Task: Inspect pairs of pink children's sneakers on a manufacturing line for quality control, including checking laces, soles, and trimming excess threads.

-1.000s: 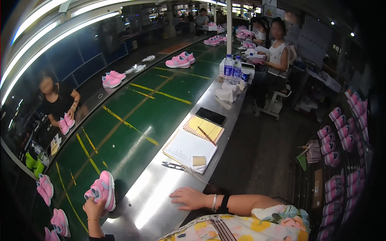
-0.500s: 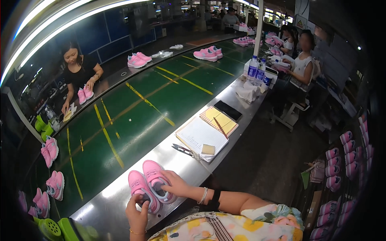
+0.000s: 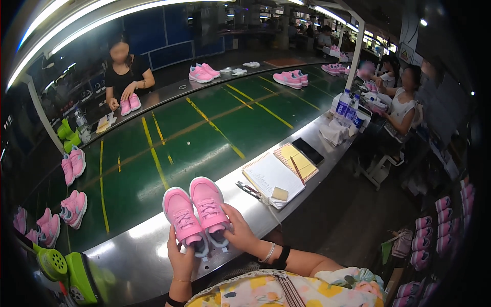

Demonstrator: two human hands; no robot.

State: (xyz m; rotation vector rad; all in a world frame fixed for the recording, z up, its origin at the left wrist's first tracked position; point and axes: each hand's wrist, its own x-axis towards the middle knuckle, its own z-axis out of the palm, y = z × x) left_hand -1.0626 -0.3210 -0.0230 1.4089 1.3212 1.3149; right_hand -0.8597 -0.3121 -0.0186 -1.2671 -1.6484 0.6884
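Observation:
Two pink children's sneakers, a left-hand one (image 3: pixel 179 205) and a right-hand one (image 3: pixel 207 193), are side by side with toes pointing away from me. Their laces, straps and pale grey-blue collars show, and they appear raised over the metal bench edge (image 3: pixel 130 250). My left hand (image 3: pixel 181 260) closes on the heel end of the left-hand sneaker. My right hand (image 3: pixel 238 229) grips the other sneaker at its outer side and collar, the thumb near the opening. Some fingertips are hidden by the shoes.
A green conveyor belt (image 3: pixel 184 158) carries several pink sneakers. On the bench lie an open notebook (image 3: pixel 271 176), thread snips (image 3: pixel 249 190) and a black phone (image 3: pixel 308 151). A green device (image 3: pixel 82 279) stands at lower left. Across the belt, a co-worker (image 3: pixel 127 71) handles sneakers.
Both sneakers have come up and tilted, so their uppers now face me more. My hands have shifted to their heel ends. The view has turned slightly, and the co-worker's hands have moved.

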